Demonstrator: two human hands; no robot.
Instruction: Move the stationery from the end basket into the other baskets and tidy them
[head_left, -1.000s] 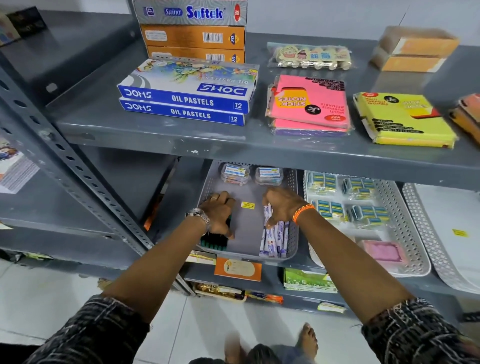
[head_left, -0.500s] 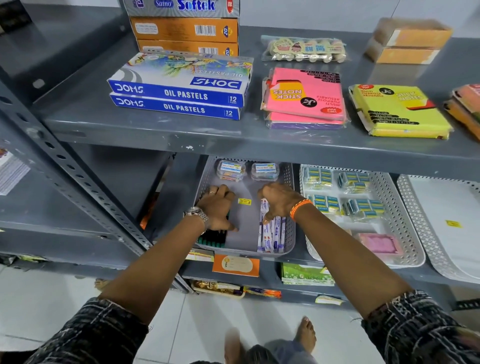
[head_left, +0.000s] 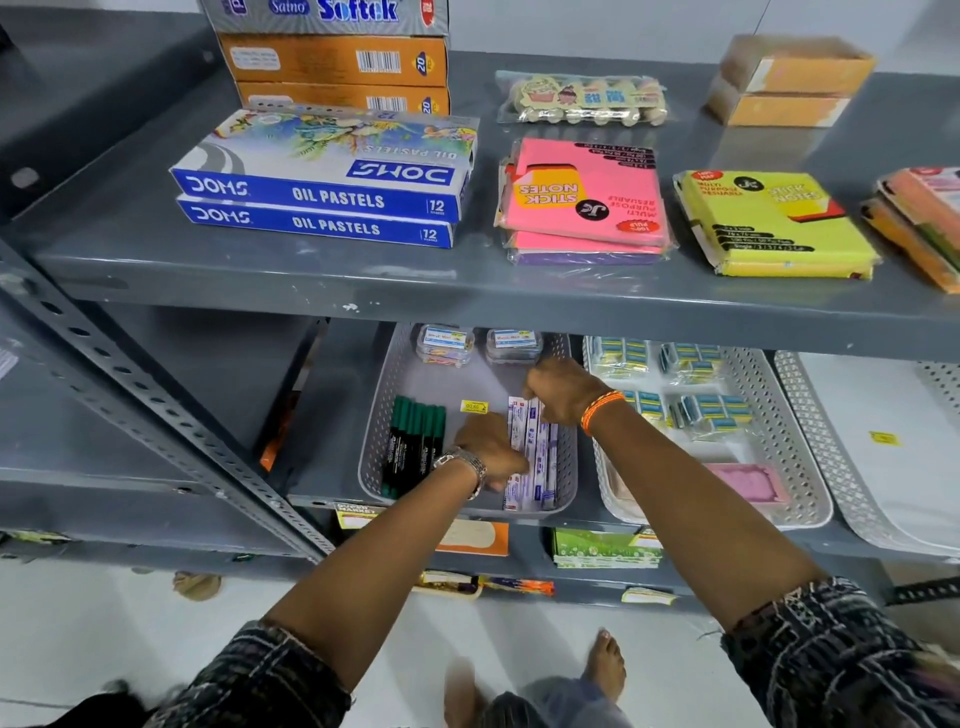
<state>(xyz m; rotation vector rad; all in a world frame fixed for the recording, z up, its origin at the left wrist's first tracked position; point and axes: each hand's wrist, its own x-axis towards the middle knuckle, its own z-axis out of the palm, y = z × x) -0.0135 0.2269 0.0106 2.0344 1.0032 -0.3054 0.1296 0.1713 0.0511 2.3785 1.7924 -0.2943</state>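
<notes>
Left hand (head_left: 491, 451), wristwatch on the wrist, pressed flat with loose fingers against the near half of a row of white-and-blue wrapped pen packets (head_left: 535, 457), not closed around any. Right hand (head_left: 558, 391), orange thread band at the wrist, curled over the far ends of the same packets; whether pinching one or only pushing, cannot tell. Packets lying lengthwise along the right side of a grey perforated plastic basket (head_left: 375, 441) on the lower shelf. Against its left wall, a tight row of green-capped black markers (head_left: 415, 441); between markers and packets, a small yellow price sticker (head_left: 474, 407); at the far end, two small clear plastic boxes (head_left: 445, 344) side by side. Just right, a white perforated basket (head_left: 795, 467) with blue-and-yellow staple packs (head_left: 701, 410) and a pink pad (head_left: 748, 480). Further right, another white basket (head_left: 841, 467), bare inside apart from a yellow sticker. On the grey metal upper shelf (head_left: 467, 291), blue oil pastel boxes (head_left: 322, 202), pink sticky notes (head_left: 587, 202).
</notes>
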